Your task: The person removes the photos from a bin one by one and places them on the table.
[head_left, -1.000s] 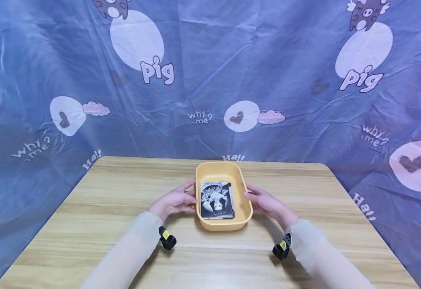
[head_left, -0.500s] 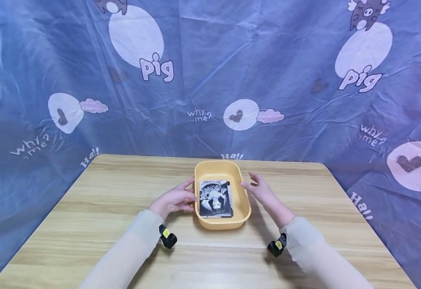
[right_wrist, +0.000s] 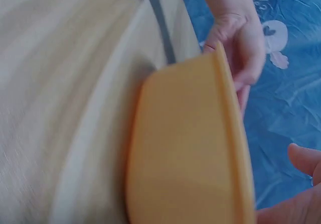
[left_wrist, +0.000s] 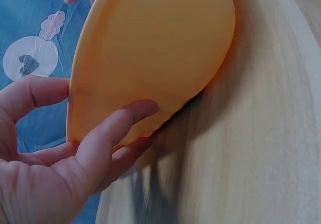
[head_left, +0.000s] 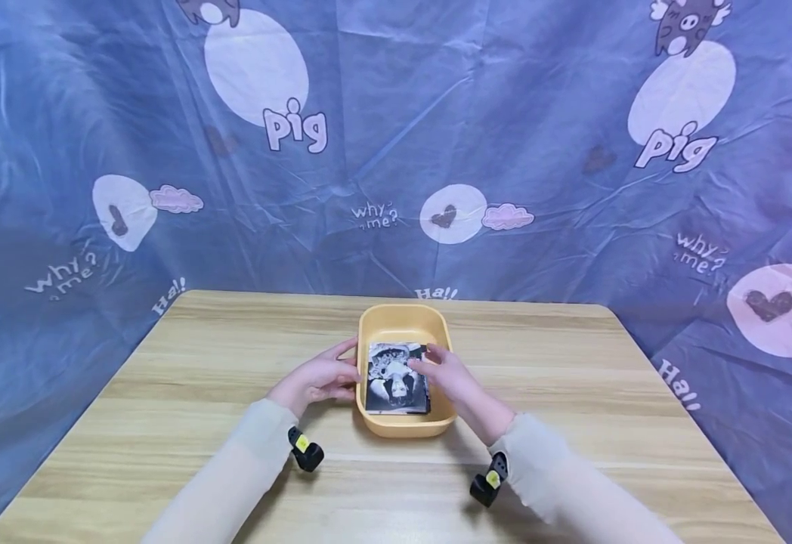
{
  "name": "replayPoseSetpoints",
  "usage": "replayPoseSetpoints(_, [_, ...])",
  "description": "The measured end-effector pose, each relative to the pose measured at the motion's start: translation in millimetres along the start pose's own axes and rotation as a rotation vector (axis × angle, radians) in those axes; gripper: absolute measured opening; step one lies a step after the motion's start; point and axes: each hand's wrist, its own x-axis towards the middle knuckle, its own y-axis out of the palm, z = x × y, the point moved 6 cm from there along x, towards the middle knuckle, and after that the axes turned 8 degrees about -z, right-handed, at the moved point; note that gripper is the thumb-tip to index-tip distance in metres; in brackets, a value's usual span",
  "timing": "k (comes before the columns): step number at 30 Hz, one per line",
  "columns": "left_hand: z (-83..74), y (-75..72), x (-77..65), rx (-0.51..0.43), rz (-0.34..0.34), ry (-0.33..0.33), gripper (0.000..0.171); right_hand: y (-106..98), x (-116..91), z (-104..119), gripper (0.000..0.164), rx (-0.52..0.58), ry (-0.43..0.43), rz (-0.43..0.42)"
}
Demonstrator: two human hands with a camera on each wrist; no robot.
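A yellow plastic basin (head_left: 406, 431) stands on the wooden table. In it lies a small stack of photos, the top one a black-and-white photo (head_left: 385, 397) of a person. My left hand (head_left: 317, 380) holds the basin's left side, with the thumb at the rim and the other fingers (left_wrist: 108, 131) against the outer wall. My right hand (head_left: 447, 374) reaches over the right rim, thumb and forefinger spread above the photos' right edge. In the right wrist view, only part of that hand (right_wrist: 301, 204) shows, beyond the basin's rim.
The wooden table (head_left: 205, 363) extends around the basin. A blue printed cloth (head_left: 382, 151) hangs behind and at both sides of it. A small black camera is strapped at each wrist, over pale sleeves (head_left: 233, 468).
My right hand has let go of the basin's right side, lifted, and moved left over the photos. The basin has shifted slightly left, with my left hand staying on it.
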Motion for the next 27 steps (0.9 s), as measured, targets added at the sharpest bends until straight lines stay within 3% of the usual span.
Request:
replayPoseSetpoints(6, [1.7,-2.0,-0.9,0.016,-0.005,0.005,0.09,9,5,-11,0.069,-0.015,0.061,-0.041])
replayPoseSetpoints(13, [-0.4,-1.8,-2.9,0.005,-0.003,-0.013,0.09,20,10,-22,0.069,-0.107,0.109,-0.085])
replayPoseSetpoints(18, [-1.6,-1.4,-3.0,0.005,0.01,-0.015,0.092,24,15,-28,0.068,-0.101,0.105,-0.103])
replayPoseSetpoints(27, [-1.4,-4.0,-5.4,0.013,0.012,-0.009,0.092,26,17,-31,0.065,-0.097,0.175,-0.111])
